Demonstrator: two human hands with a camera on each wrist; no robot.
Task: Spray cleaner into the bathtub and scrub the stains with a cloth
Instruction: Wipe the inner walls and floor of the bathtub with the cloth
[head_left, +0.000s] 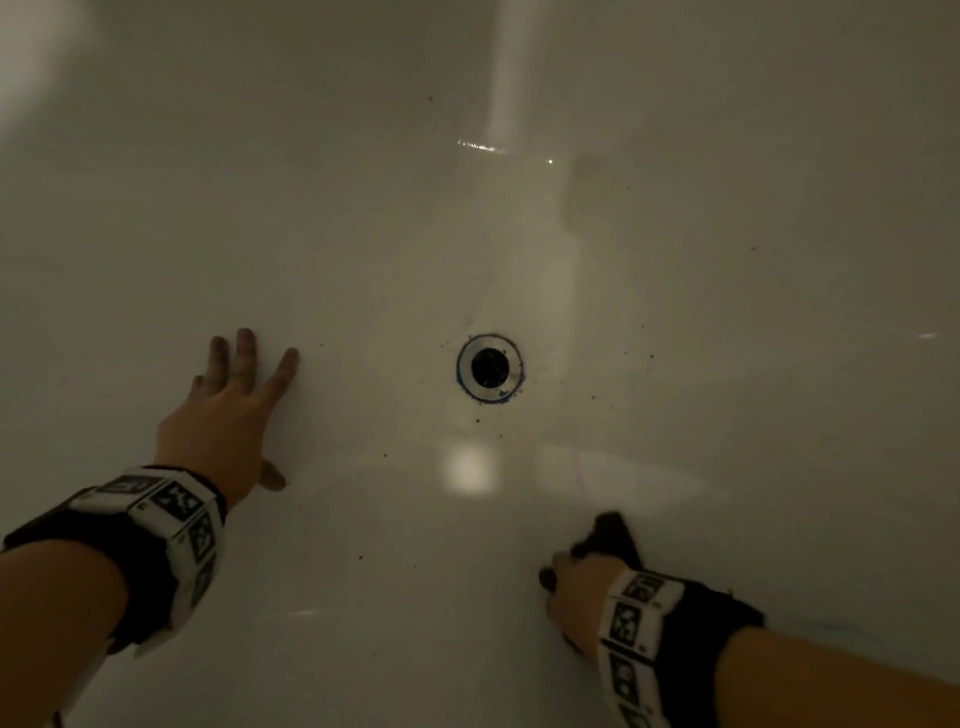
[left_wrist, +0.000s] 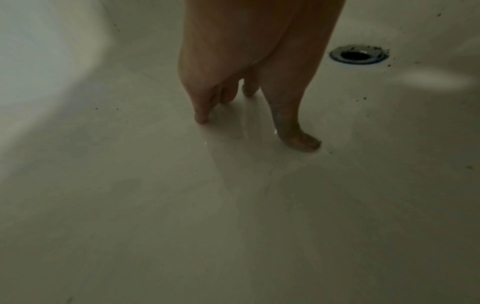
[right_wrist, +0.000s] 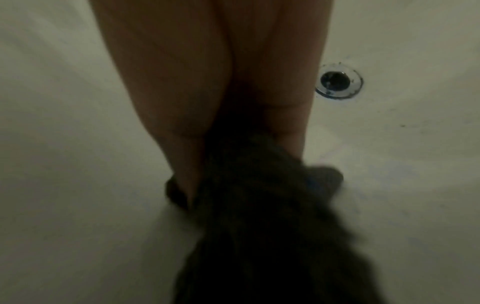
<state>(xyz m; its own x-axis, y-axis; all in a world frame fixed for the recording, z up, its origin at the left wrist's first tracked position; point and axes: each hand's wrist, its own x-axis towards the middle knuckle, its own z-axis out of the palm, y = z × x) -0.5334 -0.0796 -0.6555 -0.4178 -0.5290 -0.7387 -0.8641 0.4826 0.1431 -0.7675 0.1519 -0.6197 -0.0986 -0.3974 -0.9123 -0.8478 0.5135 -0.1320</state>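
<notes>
Head view: one hand braced, one hand on the cloth, grit left around the drain

Head camera looks down into the white bathtub (head_left: 675, 260), dimly lit. The left hand (head_left: 228, 410) lies flat on the tub floor with fingers spread and straight, holding nothing; the left wrist view shows its fingertips (left_wrist: 201, 118) pressing the wet, glossy surface. The right hand (head_left: 576, 597) sits nearer the body and grips a dark cloth (head_left: 610, 535), bunched under the fingers and touching the floor. From the right wrist, the cloth (right_wrist: 259, 195) is blurred, so I cannot tell how the fingers wrap it, only that they are closed round it.

Dark specks lie around the drain (head_left: 489, 367), well apart from the cloth. No spray bottle is in sight in any view.

Judged from this, the scrubbing step is in hand and the specks by the drain are not yet dealt with.

What could go wrong:
- The floor looks wet and slick, and the left hand appears to carry body weight. A hard push with the cloth could make that hand slide.
- Sweeping toward the open drain could carry grit down it rather than lifting it.
- In this poor light, faint stains may be missed.
</notes>
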